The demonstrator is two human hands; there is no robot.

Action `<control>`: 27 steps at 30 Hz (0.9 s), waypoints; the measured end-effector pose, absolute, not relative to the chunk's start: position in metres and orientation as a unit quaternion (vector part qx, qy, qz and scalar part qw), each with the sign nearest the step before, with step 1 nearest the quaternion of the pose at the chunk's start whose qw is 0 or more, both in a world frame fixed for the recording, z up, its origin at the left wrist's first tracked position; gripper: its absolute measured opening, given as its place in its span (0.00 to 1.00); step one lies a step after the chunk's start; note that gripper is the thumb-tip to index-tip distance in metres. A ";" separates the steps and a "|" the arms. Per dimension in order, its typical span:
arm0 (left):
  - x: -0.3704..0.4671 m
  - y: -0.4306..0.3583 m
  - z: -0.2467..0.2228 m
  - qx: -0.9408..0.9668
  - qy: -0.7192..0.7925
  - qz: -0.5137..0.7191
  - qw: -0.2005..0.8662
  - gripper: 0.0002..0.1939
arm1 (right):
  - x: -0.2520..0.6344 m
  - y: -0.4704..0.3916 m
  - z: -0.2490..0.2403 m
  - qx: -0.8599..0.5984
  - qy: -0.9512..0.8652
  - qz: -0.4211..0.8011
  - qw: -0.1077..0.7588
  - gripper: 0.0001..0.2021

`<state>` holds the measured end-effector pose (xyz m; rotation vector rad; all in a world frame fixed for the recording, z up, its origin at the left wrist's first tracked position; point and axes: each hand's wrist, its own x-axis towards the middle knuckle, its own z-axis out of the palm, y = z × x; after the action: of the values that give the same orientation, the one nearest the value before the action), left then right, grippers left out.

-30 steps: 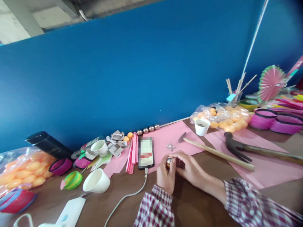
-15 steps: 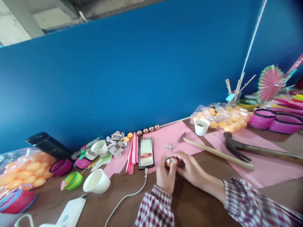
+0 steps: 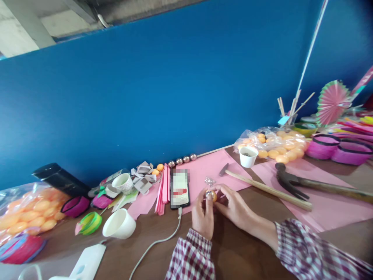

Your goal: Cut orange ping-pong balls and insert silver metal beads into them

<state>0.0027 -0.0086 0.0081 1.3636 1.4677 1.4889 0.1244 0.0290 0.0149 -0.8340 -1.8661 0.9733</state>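
An orange ball with shiny silver pieces on its left side is held between my two hands. My left hand grips it, the thumb pressed on the silver part. The fingers of my right hand curl against the ball's right side. Just beyond the hands, a small pile of silver pins lies on pink paper. Several silver-covered balls stand in a row near the wall. A phone with a blurred screen lies left of the pins.
A small hammer and a claw hammer lie on the right. Behind them are a white cup and bagged orange balls. A white cup, cable and power strip are on the left.
The ball has turned slightly between my hands, showing more orange on its right. My left thumb has shifted a little left across the silver side.
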 end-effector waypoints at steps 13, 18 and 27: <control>0.007 -0.010 0.015 0.512 0.559 0.559 0.338 0.16 | 0.123 0.031 0.009 -0.350 -0.737 0.395 0.422 0.13; 0.005 -0.010 0.012 0.509 0.563 0.559 0.334 0.18 | 0.124 0.031 0.012 -0.338 -0.750 0.383 0.419 0.12; 0.004 -0.010 0.015 0.536 0.545 0.558 0.324 0.16 | 0.124 0.029 0.018 -0.317 -0.769 0.353 0.428 0.16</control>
<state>0.0042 -0.0100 0.0145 1.4060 1.4301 1.4634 0.1243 0.0288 0.0178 -0.7915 -1.9206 0.8805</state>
